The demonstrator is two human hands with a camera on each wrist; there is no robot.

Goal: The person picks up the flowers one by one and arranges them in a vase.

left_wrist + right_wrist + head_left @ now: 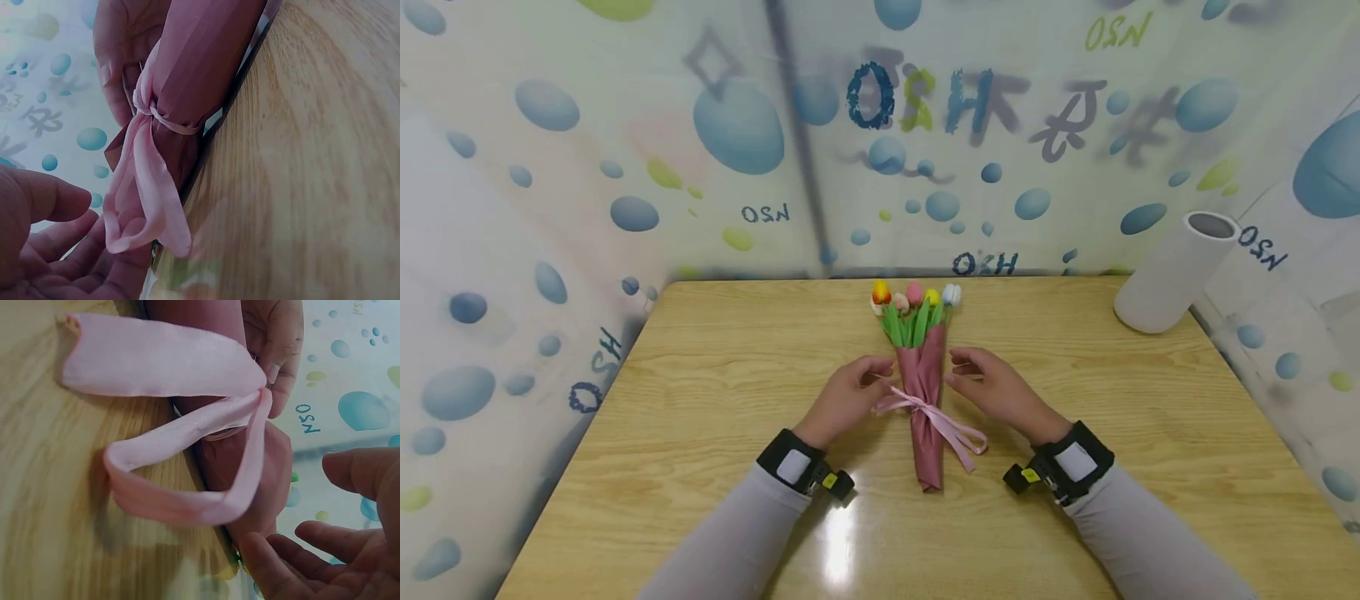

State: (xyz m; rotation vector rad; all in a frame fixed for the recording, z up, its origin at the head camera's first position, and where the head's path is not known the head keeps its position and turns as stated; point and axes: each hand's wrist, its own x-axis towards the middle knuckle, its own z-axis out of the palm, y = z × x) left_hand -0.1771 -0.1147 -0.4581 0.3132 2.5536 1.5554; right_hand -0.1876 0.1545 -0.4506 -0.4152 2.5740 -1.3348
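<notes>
A bouquet of tulips [914, 312] in several colours lies on the table in the head view, wrapped in dusky pink paper [927, 375]. Round its middle a pale pink ribbon [925, 408] is tied in a bow, its loop and tail spread toward the right. On the left side my left hand [853, 397] has loosely bent fingers close to the ribbon's loop; whether they touch it I cannot tell. Just right of the paper, my right hand [996, 388] is apart from it, thumb and fingers spread in the right wrist view. Neither hand grips anything.
A tall white vase [1172, 275] stands at the table's back right corner. Behind the wooden table [722, 367] hangs a curtain [737, 217] printed with blue and green drops. Each wrist carries a strapped camera, the left camera [838, 483] and the right camera [1021, 477].
</notes>
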